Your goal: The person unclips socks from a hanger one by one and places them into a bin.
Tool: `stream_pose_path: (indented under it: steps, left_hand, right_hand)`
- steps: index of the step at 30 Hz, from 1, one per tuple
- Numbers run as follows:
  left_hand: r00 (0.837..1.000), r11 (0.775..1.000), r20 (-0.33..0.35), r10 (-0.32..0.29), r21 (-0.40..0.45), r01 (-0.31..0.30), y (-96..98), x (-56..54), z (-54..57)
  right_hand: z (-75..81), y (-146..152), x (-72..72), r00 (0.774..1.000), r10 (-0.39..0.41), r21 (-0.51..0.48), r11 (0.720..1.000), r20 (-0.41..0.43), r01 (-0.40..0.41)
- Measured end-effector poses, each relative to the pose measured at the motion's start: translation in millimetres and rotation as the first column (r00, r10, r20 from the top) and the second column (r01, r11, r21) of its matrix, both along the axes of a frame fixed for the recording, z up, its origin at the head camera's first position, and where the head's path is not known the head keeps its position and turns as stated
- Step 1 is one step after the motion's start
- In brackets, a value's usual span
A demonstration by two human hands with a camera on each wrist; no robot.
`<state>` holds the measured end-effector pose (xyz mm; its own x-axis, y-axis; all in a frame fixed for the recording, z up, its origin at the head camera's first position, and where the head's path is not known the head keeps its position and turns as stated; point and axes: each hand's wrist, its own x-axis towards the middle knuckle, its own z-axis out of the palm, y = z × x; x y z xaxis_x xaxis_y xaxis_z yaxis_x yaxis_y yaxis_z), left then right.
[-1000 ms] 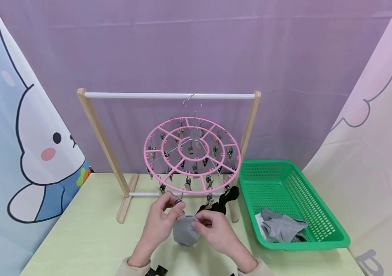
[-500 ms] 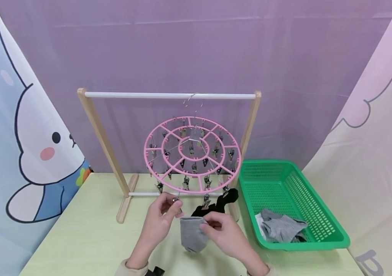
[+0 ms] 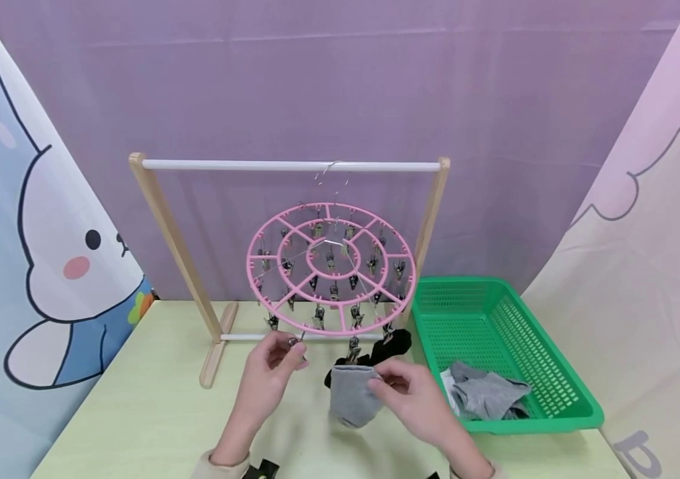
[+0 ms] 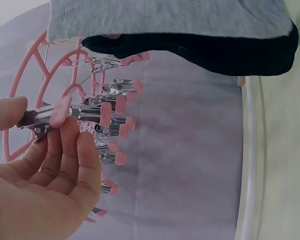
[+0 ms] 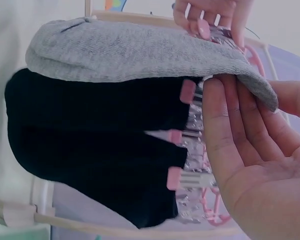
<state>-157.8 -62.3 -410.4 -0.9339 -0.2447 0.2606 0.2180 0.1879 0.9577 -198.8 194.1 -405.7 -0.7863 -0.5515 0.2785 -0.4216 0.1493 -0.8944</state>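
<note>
Grey sock [image 3: 350, 399], its cuff pinched by the right hand [image 3: 414, 402], hangs below the pink hanger's [image 3: 342, 318] front rim, near black socks [image 5: 85, 110] clipped there; under the hanger's front-left edge, the left hand [image 3: 263, 372] pinches a metal clip [image 4: 61, 111].

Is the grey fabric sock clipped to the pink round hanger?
Unclipped: the grey sock hangs from the right hand, apart from the silver metal clip in the left hand.

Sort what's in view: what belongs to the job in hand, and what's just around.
Part of the job:
- grey sock, in the right hand
- clip, in the left hand
- pink hanger and rack
- black socks, clipped
- likely the green basket and grey cloth inside

Just around:
- purple curtain
- rabbit-print drape
</note>
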Motion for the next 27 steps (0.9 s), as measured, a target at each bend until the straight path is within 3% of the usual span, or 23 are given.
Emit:
stream_pose_path:
  steps: [7,13,17,27]
  left_hand:
    - [1.0,0.999,-0.005,0.03,-0.028,-0.03,-4.0,0.4,-0.1]
    - [0.999,0.998,-0.001,0.053,-0.037,-0.053,-6.7,0.3,0.2]
    - [0.997,0.996,0.01,0.071,-0.045,-0.071,-8.5,0.8,0.8]
    - [0.996,0.995,0.011,0.087,-0.051,-0.086,-11.1,1.0,0.7]
  right_hand:
    - [8.9,17,-3.6,0.999,-0.026,-0.008,1.0,0.025,0.026]
    - [14.4,32,-8.8,0.995,-0.095,-0.01,0.995,-0.025,0.094]
    - [18.0,41,-11.6,0.987,-0.15,-0.023,0.989,-0.057,0.149]
    - [30.4,69,-19.1,0.961,-0.276,0.022,0.961,-0.033,0.276]
